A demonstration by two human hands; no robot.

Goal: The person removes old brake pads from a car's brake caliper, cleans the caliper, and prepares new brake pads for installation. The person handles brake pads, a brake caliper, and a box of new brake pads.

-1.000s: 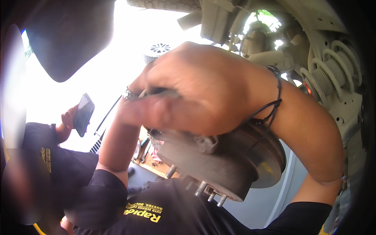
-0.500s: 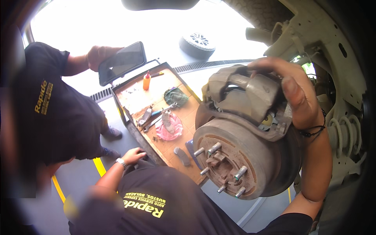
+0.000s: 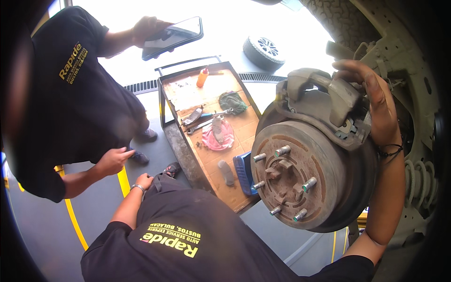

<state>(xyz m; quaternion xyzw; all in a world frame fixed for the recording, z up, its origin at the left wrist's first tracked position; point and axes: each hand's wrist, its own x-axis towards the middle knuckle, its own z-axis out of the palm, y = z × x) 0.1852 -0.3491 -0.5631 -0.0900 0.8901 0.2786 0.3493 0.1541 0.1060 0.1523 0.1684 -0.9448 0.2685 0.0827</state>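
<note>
On the right, my right hand (image 3: pixel 381 101) is curled over the outer side of a grey brake caliper (image 3: pixel 345 101), its fingers behind the upper edge. The caliper sits around the edge of a worn brake disc (image 3: pixel 289 176) whose hub carries several bare wheel studs. At lower left, my left hand (image 3: pixel 144 181), with a wristwatch, is closed against the dark cloth of my trousers; whether it grips anything is hidden. Nearest on the cardboard-lined cart (image 3: pixel 202 162) lie a loose brake pad (image 3: pixel 226 172) and a blue tray (image 3: pixel 244 174).
Wrenches (image 3: pixel 201 127), a pink cloth (image 3: pixel 225 139) under another pad, a green cloth (image 3: pixel 232 102) and an orange bottle (image 3: pixel 202 77) are on the cart. A co-worker (image 3: pixel 89 103) at left holds a phone (image 3: pixel 174 37). Behind stand a wheel (image 3: pixel 264 52) and, at right, a coil spring (image 3: pixel 419 183).
The view has shifted, so cart and disc sit differently. My right hand stays on the caliper. My left hand has moved back from the cart's edge toward my trousers. The co-worker's lower hand has come into view.
</note>
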